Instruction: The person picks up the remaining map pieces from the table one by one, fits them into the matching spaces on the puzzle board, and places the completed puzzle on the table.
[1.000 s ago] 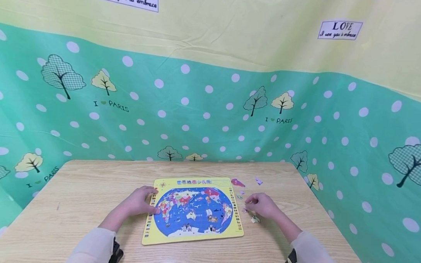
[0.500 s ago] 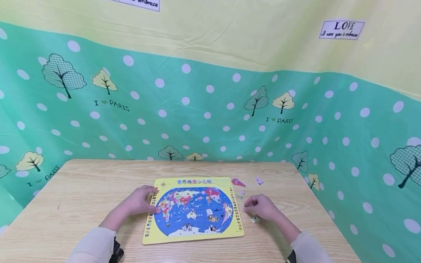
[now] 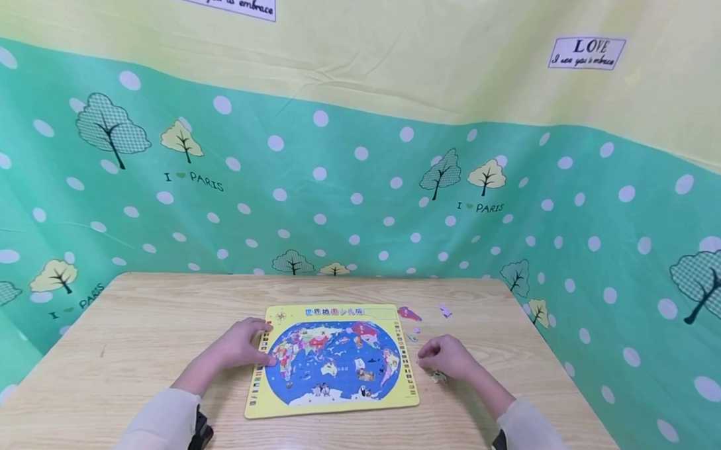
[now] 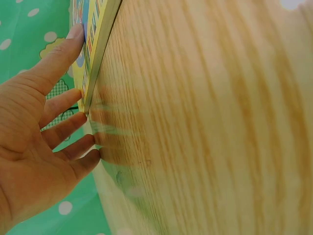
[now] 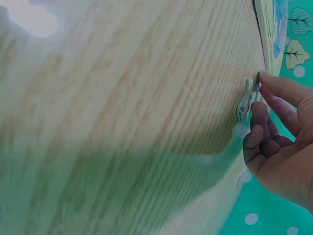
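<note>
Has the map (image 3: 338,356) flat on the table (image 3: 142,336), turned slightly askew, with blue seas, coloured lands, a yellow border, a title along the far side and small flags down the left and right sides.

With the left hand (image 3: 240,343), touches the map's left side: thumb laid over the printed face, other fingers spread apart along the edge, well clear of the thumb. Cannot tell every fingertip's contact with that edge.

With the right hand (image 3: 448,356), just right of the map, pinches a small piece (image 5: 257,87), thumb and finger together on it, remaining fingers curled toward the palm. Mostly hides this piece, too little in sight for reading its shape.

Has a pale piece (image 5: 244,100) on the table right of the map, just beside the right hand. Farther up along the map's right side, has a green piece (image 3: 413,338), a pink piece (image 3: 417,330), a red piece (image 3: 410,314) near the corner, and a purple piece (image 3: 445,311) farther out.

Wears pale sleeves (image 3: 535,433) and black devices (image 3: 201,432) on the near side of the map. Beyond the map, faces a green and yellow curtain (image 3: 338,184) with dots and trees.
</note>
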The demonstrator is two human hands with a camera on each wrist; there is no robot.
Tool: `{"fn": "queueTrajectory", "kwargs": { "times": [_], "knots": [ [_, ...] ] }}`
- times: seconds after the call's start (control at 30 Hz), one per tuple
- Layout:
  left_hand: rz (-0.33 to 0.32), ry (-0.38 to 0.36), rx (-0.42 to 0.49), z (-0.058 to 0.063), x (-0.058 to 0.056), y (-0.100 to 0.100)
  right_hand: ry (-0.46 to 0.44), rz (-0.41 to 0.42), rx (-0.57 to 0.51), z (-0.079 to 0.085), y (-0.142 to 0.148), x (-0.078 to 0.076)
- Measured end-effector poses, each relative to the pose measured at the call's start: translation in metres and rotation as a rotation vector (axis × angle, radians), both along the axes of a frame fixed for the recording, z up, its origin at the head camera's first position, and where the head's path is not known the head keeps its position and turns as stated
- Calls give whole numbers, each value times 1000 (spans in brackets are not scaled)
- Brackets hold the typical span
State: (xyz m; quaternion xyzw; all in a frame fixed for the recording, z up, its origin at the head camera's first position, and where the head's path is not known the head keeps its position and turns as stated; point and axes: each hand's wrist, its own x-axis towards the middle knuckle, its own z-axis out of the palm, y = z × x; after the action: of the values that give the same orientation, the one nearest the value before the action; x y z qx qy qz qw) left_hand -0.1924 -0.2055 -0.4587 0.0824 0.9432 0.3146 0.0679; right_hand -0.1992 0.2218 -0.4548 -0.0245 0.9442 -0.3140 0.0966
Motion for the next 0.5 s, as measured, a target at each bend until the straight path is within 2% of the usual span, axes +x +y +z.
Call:
{"fn": "queueTrajectory", "kwargs": {
  "times": [0.27, 0.5],
  "knots": [
    [0, 1, 1, 3, 1, 3, 14, 4, 6, 2, -2, 4],
    [3, 4, -10, 0, 0, 1, 12, 11, -5, 2, -3, 3]
  ]
}}
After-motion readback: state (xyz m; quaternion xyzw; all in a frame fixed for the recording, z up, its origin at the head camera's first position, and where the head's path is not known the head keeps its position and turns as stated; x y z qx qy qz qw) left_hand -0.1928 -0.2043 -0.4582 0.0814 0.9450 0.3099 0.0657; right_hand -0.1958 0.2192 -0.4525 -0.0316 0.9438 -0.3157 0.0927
